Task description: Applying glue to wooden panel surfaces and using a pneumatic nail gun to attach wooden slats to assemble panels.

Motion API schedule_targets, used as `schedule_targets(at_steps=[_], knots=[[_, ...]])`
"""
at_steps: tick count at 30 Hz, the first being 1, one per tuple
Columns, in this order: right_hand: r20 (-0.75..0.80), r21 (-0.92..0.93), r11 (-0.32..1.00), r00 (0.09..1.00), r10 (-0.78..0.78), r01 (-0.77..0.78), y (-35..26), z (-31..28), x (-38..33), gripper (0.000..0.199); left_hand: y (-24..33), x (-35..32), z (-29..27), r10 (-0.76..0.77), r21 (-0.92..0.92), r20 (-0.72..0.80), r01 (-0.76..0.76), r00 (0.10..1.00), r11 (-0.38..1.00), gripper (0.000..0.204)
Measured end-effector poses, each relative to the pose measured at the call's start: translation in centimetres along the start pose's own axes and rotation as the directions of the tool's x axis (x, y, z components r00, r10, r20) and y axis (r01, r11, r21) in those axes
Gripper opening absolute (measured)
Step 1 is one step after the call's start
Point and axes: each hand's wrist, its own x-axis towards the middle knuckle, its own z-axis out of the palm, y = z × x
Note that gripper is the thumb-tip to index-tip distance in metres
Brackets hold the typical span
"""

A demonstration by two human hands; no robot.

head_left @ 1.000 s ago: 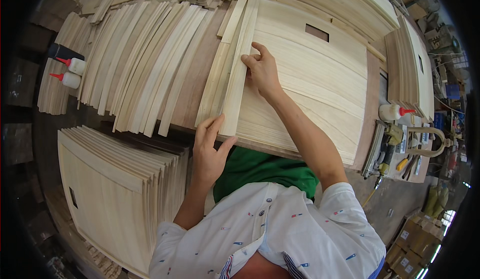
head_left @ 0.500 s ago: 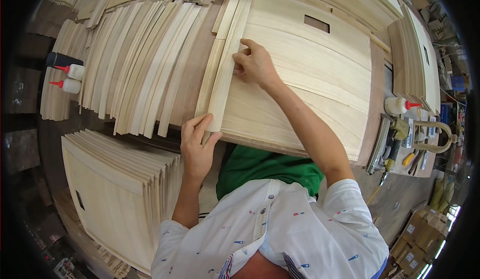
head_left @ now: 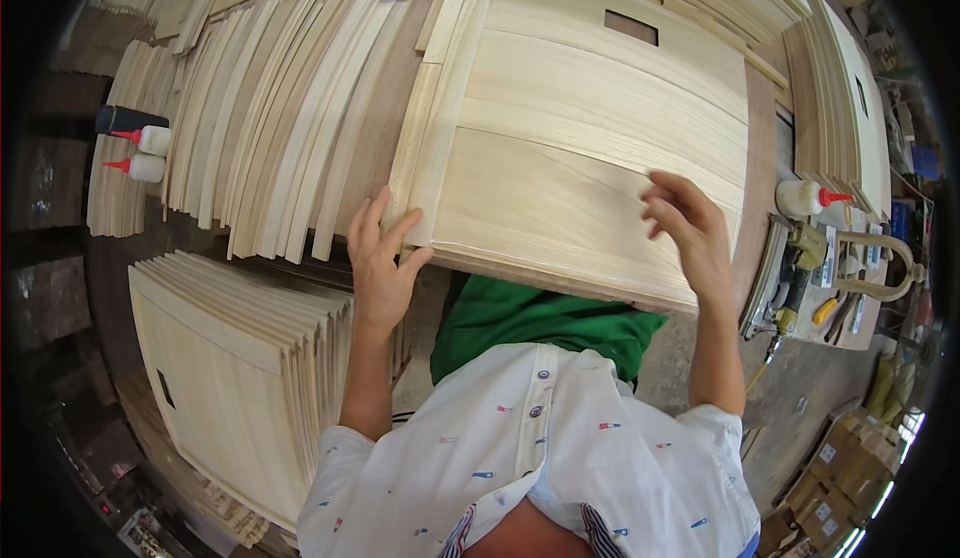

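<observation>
A pale wooden panel (head_left: 565,108) lies flat in front of me, with a rectangular cutout in its far right part. Along its left edge runs a long wooden strip (head_left: 452,108), with narrower outer strips (head_left: 415,123) beside it. My left hand (head_left: 380,273) grips the strip's near end at the panel's front left corner, fingers on top and thumb by the front edge. Over the right part of the panel hovers my right hand (head_left: 692,233), its fingers loosely bent and apart, with nothing visible in them.
Loose wooden slats (head_left: 270,123) fill the left side, near two glue bottles (head_left: 145,168). Finished-looking panels (head_left: 215,378) stand stacked at lower left. On the right are another glue bottle (head_left: 800,198), a nail gun (head_left: 800,263) and stacked panels (head_left: 830,108).
My right hand has left the long strip and swung right and nearer, over the panel. My left hand stays at the strip's near end. The view has shifted slightly.
</observation>
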Motion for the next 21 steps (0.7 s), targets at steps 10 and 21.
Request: schedule_targets(at_steps=[10, 21], knots=[[-0.694, -0.35, 0.927, 0.701, -0.161, -0.133, 7.0, -19.6, -7.6, 0.036, 3.2, 22.9, 5.8, 0.457, 0.205, -0.226, -0.417, 0.86, 0.886, 0.043], [-0.736, -0.552, 0.615, 0.676, -0.042, -0.562, 14.6, -30.2, -14.7, 0.056, 3.3, 32.2, 10.0, 0.441, 0.523, -0.16, -0.303, 0.883, 0.796, 0.035]])
